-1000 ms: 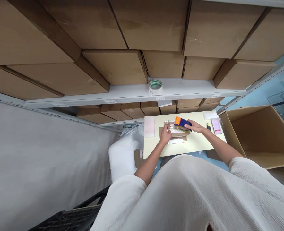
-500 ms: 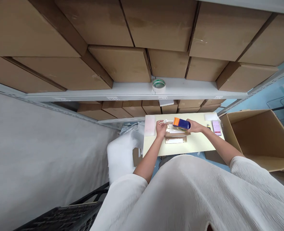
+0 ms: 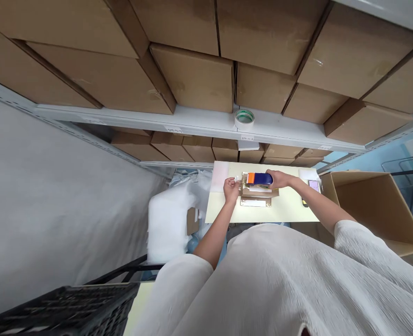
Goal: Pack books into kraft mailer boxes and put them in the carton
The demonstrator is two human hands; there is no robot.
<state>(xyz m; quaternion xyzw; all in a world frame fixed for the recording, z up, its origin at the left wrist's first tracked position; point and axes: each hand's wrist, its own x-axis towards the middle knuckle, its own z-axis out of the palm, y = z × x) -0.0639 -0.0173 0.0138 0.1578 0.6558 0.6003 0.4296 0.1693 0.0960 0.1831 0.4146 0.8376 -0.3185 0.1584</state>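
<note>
A grey shelf (image 3: 206, 120) stacked with brown cartons (image 3: 195, 79) rises beyond both grips. Nearer the body, left of the left grip, stands a black crate (image 3: 94, 298); the open carton (image 3: 377, 210) sits off to the right grip's right. White wrap (image 3: 167, 224) bulges left of the left grip. The pale desk (image 3: 223, 211) spreads under both grips. Between them lies a small box (image 3: 259, 192), a flat packet (image 3: 255, 202) just on its near side. The right grip (image 3: 279, 179) clasps a blue-and-orange tape dispenser (image 3: 262, 179), which hides part of the box's top. The left grip (image 3: 231, 191) is curled at the box's left end; whether it pinches the shiny scrap at its fingertips, I cannot tell. Beyond them, a tape roll (image 3: 244, 119) rests on the shelf; a phone (image 3: 313, 185) lies right of the right grip, partly hidden.
</note>
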